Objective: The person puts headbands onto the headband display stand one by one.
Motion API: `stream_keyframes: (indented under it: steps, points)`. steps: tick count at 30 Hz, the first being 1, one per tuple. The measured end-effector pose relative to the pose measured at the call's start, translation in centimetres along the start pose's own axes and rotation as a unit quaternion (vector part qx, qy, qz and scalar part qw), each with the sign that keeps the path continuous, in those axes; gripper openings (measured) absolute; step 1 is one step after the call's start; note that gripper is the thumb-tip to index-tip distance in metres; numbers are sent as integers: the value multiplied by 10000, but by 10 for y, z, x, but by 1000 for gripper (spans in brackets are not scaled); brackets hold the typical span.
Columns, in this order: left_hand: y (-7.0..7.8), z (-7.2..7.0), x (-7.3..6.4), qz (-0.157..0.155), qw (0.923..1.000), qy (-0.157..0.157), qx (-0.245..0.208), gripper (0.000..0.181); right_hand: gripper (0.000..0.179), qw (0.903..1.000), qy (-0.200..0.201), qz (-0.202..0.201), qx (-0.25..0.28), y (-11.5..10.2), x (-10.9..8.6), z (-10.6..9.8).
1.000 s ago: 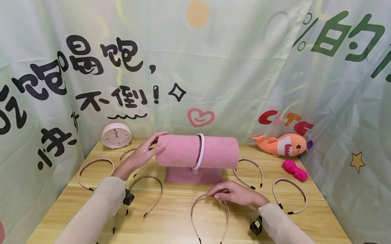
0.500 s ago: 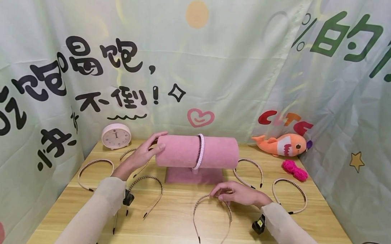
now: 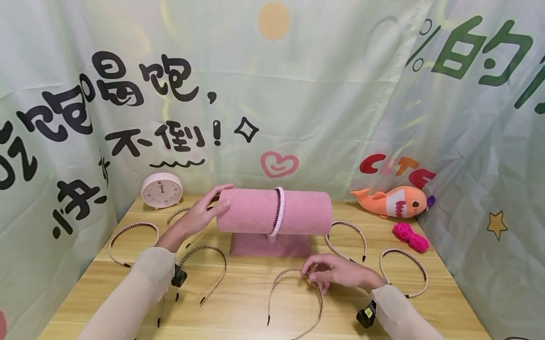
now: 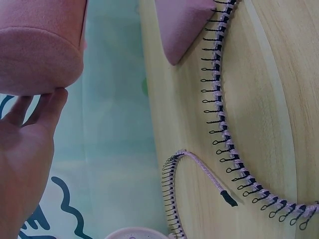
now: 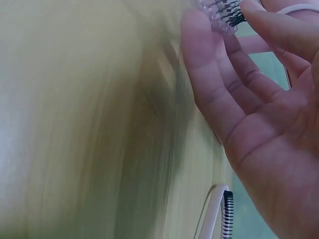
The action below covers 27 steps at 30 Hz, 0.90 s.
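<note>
A pink padded roll stand [image 3: 248, 211] stands at the back, with a pale toothed headband [image 3: 281, 210] around the middle of its roll. My left hand [image 3: 194, 220] holds the roll's left end, thumb in front. In the left wrist view its fingertips [image 4: 57, 97] meet the roll's edge. In front of the stand, my right hand [image 3: 341, 273] pinches another toothed headband [image 3: 322, 304] at its upper right curve, with both dark tips towards me. The right wrist view shows this beaded headband [image 5: 217, 15] at the fingertips, cut off by the frame's top edge.
Headbands lie on the wooden table on both sides, among them one [image 3: 226, 263] near the left forearm and two [image 3: 365, 241] [image 3: 426, 275] to the right. A round clock [image 3: 162, 190], an orange plush shark [image 3: 388, 204] and a bright pink yarn bundle [image 3: 411, 237] stand further back.
My right hand has moved slightly right, and the headband in it has turned, its tips swinging to the left. My left hand has stayed on the stand.
</note>
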<state>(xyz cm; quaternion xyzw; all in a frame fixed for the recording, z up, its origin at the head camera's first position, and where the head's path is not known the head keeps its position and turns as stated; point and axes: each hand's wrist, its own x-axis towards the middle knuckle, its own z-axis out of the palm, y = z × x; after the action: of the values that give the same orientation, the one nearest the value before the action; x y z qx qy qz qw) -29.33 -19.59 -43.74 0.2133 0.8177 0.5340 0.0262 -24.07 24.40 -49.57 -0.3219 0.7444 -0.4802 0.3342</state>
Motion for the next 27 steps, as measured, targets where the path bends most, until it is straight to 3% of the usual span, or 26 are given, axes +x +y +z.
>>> stream_keyframes:
  steps: [11,27]
  points:
    - [2,0,-1,-7,10000,-2,-6,57,28,9996,114,-8,275,2,-18,-6]
    - [1,-1,0,37,10000,-1,-18,57,30,9953,421,-415,766,9,-53,-22]
